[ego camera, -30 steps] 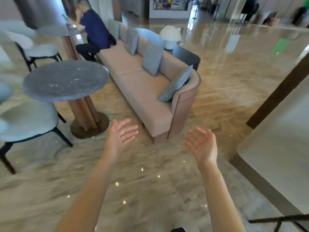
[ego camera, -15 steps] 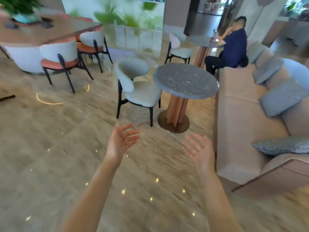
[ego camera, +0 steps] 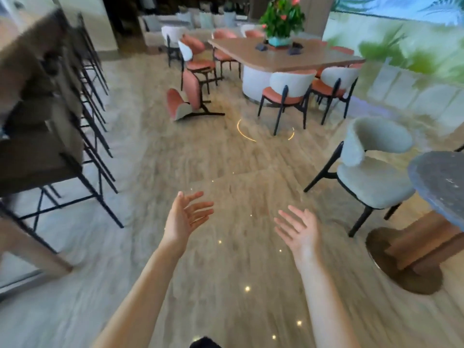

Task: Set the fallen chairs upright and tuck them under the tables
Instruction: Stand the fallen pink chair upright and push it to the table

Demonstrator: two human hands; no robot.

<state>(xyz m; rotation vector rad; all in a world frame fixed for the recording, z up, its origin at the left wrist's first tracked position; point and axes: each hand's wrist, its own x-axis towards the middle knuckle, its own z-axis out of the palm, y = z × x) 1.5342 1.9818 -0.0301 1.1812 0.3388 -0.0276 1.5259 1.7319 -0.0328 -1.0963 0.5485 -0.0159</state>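
We see the bar stools [ego camera: 45,126] on the left smeared by motion blur, their seats running off the frame's edge. The round grey table [ego camera: 442,182] is cut off at the right, so we cannot trace its full top. The far chairs behind the long table [ego camera: 288,59] are partly hidden by it. The dark items near the plant [ego camera: 282,18] are too small for us to identify.
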